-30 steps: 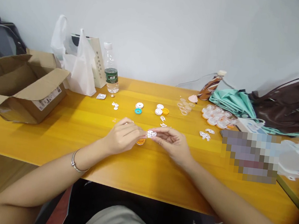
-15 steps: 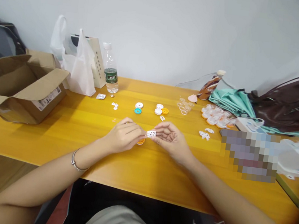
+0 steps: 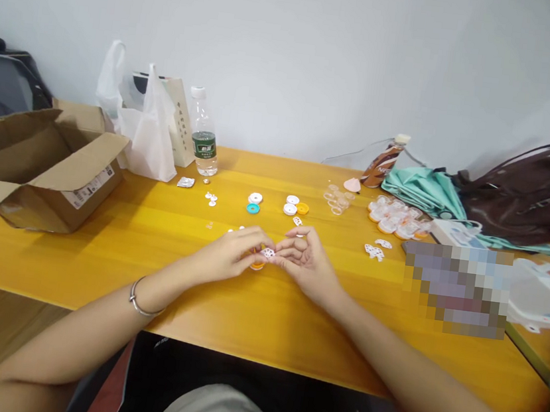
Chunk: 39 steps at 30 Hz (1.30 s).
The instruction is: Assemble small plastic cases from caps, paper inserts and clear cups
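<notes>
A small white piece with dark spots or holes (image 3: 268, 252) is pinched between both hands, low over the table. My left hand (image 3: 231, 254) grips its left side with thumb and fingers, while my right hand (image 3: 307, 263) has thumb and forefinger closed at its right edge. Directly beneath lies an orange round part (image 3: 257, 267), mostly covered by the fingers. Beyond my right hand rests a similar spotted white piece (image 3: 298, 221). Farther back are white discs (image 3: 290, 209), an orange disc (image 3: 302, 208) and a teal disc (image 3: 253, 209). Small white bits partly show behind my left hand.
On the left stand a cardboard box (image 3: 76, 191), a white plastic bag (image 3: 149, 144) and a water bottle (image 3: 205, 144). To the right lie clear rings (image 3: 338, 200), several orange-and-clear round cases (image 3: 394, 215), spotted white pieces (image 3: 373, 251), a brown drink bottle (image 3: 383, 162) and a teal cloth-like bundle (image 3: 427, 191).
The spotted white piece has moved slightly left and down, over the orange part, and lies flatter. My left fingers have shifted around it. The whole view has tilted a little.
</notes>
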Tool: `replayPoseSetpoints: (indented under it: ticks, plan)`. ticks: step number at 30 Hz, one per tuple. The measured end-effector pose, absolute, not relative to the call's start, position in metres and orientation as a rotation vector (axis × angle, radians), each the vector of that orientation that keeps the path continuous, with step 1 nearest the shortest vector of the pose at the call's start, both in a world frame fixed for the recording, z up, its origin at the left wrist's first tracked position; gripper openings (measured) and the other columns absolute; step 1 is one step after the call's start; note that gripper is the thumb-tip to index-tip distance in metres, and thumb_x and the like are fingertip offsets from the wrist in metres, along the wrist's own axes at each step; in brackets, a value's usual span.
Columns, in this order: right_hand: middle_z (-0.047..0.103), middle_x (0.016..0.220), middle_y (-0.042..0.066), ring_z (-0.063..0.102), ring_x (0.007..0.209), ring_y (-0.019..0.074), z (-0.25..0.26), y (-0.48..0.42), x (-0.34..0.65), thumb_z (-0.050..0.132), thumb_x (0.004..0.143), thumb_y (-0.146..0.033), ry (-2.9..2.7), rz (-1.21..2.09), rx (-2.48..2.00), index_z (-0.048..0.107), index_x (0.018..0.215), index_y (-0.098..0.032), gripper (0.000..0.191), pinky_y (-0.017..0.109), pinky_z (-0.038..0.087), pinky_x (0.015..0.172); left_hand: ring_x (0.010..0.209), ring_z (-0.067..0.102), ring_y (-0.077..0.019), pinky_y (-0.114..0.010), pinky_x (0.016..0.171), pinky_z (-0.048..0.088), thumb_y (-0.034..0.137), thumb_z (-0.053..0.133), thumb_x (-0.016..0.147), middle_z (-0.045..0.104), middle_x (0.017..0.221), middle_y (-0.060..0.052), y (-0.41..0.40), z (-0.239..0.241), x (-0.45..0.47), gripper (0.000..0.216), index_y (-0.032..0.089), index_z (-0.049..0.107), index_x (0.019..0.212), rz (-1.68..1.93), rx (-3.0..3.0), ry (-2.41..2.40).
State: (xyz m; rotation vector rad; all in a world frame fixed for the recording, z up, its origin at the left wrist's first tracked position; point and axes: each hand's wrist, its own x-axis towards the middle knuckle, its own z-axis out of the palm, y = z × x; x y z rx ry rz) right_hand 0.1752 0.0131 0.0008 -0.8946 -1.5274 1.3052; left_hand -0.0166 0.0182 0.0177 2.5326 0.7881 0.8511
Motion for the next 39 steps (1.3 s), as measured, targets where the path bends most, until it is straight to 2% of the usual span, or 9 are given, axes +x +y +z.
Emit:
replayPoseSetpoints:
  ticks: [3, 5, 8, 12, 17, 26, 31, 36, 39]
  plan:
    - [0.058, 0.084, -0.001, 0.061, 0.072, 0.0122, -0.003, 0.016, 0.174, 0.070, 0.065, -0.034, -1.620, 1.204, -0.922, 0.040, 0.092, -0.024, 0.041, 0.031, 0.049, 0.075, 0.076, 0.058, -0.0126, -0.026, 0.072, 0.048, 0.021, 0.051, 0.082, 0.060, 0.083, -0.003, 0.022, 0.016, -0.020, 0.010, 0.018, 0.054, 0.092, 0.875, 2.408, 0.847]
    - [0.059, 0.090, 0.003, 0.059, 0.078, 0.0148, -0.010, 0.018, 0.174, 0.071, 0.064, -0.037, -1.780, 1.050, -0.994, 0.046, 0.093, -0.023, 0.040, 0.033, 0.048, 0.075, 0.079, 0.060, -0.0131, -0.026, 0.073, 0.049, 0.023, 0.053, 0.081, 0.063, 0.085, -0.003, 0.027, 0.013, -0.023, 0.014, 0.018, 0.054, 0.093, 0.870, 2.336, 0.864]
    - [0.059, 0.095, 0.005, 0.055, 0.086, 0.0189, -0.022, 0.021, 0.171, 0.071, 0.063, -0.039, -2.022, 0.778, -1.056, 0.053, 0.097, -0.022, 0.042, 0.035, 0.046, 0.077, 0.081, 0.062, -0.0125, -0.025, 0.075, 0.050, 0.021, 0.054, 0.080, 0.066, 0.092, -0.004, 0.034, 0.008, -0.025, 0.021, 0.018, 0.058, 0.100, 0.844, 2.269, 0.860]
    - [0.058, 0.093, 0.006, 0.053, 0.091, 0.0218, -0.033, 0.024, 0.168, 0.069, 0.066, -0.041, -2.118, 0.591, -1.055, 0.057, 0.096, -0.022, 0.038, 0.037, 0.043, 0.080, 0.073, 0.064, -0.0122, -0.023, 0.070, 0.051, 0.020, 0.056, 0.079, 0.069, 0.084, -0.004, 0.037, 0.004, -0.025, 0.016, 0.017, 0.064, 0.092, 0.832, 2.202, 0.896]
    - [0.057, 0.088, 0.005, 0.054, 0.086, 0.0198, -0.033, 0.024, 0.166, 0.064, 0.072, -0.040, -2.162, 0.581, -1.050, 0.060, 0.091, -0.022, 0.026, 0.035, 0.043, 0.079, 0.077, 0.065, -0.0129, -0.023, 0.072, 0.050, 0.024, 0.057, 0.079, 0.069, 0.084, -0.003, 0.036, 0.004, -0.026, 0.013, 0.018, 0.064, 0.089, 0.822, 2.228, 0.871]
    - [0.056, 0.084, 0.005, 0.054, 0.083, 0.0181, -0.034, 0.025, 0.166, 0.066, 0.071, -0.037, -2.160, 0.576, -1.053, 0.063, 0.093, -0.019, 0.029, 0.032, 0.043, 0.076, 0.077, 0.060, -0.0130, -0.025, 0.077, 0.044, 0.022, 0.056, 0.079, 0.066, 0.080, -0.002, 0.032, 0.011, -0.023, 0.008, 0.016, 0.061, 0.079, 0.693, 2.402, 0.928]
    - [0.056, 0.084, 0.005, 0.053, 0.081, 0.0172, -0.035, 0.026, 0.166, 0.063, 0.073, -0.036, -2.168, 0.587, -1.052, 0.063, 0.095, -0.019, 0.027, 0.031, 0.043, 0.074, 0.074, 0.060, -0.0122, -0.023, 0.072, 0.044, 0.022, 0.057, 0.078, 0.065, 0.080, -0.002, 0.032, 0.008, -0.021, 0.009, 0.015, 0.060, 0.075, 0.693, 2.303, 0.954]
    - [0.056, 0.081, 0.004, 0.052, 0.078, 0.0173, -0.033, 0.026, 0.165, 0.068, 0.069, -0.034, -2.169, 0.593, -1.083, 0.063, 0.094, -0.018, 0.030, 0.031, 0.043, 0.072, 0.076, 0.060, -0.0128, -0.024, 0.073, 0.045, 0.025, 0.056, 0.079, 0.066, 0.083, -0.003, 0.032, 0.007, -0.021, 0.011, 0.015, 0.061, 0.079, 0.708, 2.241, 0.966]
    - [0.056, 0.081, 0.004, 0.052, 0.077, 0.0161, -0.029, 0.024, 0.167, 0.067, 0.070, -0.033, -2.111, 0.680, -1.048, 0.063, 0.089, -0.018, 0.025, 0.031, 0.043, 0.072, 0.078, 0.060, -0.0131, -0.024, 0.076, 0.045, 0.028, 0.057, 0.078, 0.066, 0.084, -0.003, 0.031, 0.009, -0.021, 0.014, 0.016, 0.062, 0.084, 0.728, 2.210, 0.928]
